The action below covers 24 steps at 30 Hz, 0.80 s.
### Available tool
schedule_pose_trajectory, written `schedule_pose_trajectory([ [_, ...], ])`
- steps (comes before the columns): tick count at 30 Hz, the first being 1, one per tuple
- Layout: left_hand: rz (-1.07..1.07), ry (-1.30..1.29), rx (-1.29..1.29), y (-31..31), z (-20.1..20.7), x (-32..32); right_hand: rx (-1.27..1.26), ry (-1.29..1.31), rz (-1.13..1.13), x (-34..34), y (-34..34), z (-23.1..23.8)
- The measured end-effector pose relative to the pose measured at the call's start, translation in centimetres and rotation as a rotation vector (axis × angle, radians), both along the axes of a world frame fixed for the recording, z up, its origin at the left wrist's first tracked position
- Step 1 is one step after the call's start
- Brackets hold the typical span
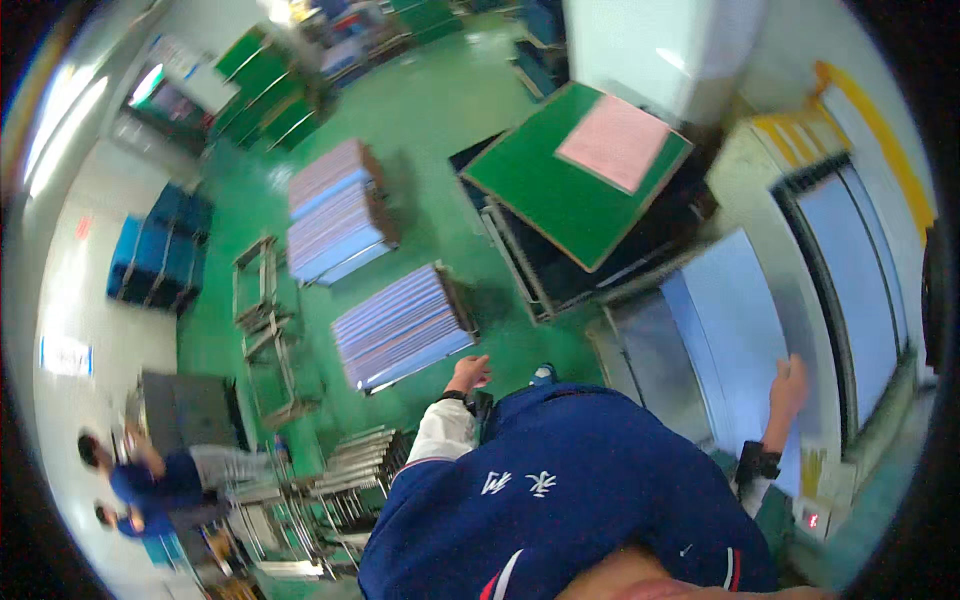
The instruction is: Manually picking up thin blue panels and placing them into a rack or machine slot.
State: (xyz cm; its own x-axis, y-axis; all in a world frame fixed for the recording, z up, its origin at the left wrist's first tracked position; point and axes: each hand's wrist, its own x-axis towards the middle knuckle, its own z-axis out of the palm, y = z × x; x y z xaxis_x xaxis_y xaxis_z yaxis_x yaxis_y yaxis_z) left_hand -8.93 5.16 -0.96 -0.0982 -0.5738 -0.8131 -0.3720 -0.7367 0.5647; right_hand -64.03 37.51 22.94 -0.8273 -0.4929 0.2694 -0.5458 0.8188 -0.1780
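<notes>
At the right, my right hand (789,386) is closed at the right-hand edge of a large light-blue sheet (735,310). The sheet lies over a pale metal surface (655,335) beside a machine, with its lower part running down past my wrist. My left hand (468,374) is held out in front of my body, away from the sheet. Its fingers are curled, and whether they hold anything small is blurred. Both wrists have dark bands.
A green board (560,190) with a pink sheet (615,143) rests on a dark cart ahead. Stacks of striped panels (405,325) stand on the green floor. The machine (850,280) flanks me at right. Metal racks (360,465) and two people (165,485) are at left.
</notes>
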Motion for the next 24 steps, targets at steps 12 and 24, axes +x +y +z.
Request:
schedule_pose_trajectory([
  [12, -0.268, 0.16, 0.07, -3.0, -1.6, -5.3, -1.009, -0.11, -0.543, 3.4, 9.9, 11.8],
  [24, -0.3, 0.128, 0.158, -4.0, -1.3, -9.9, -1.947, -0.93, -0.244, 5.0, 8.1, 2.6],
])
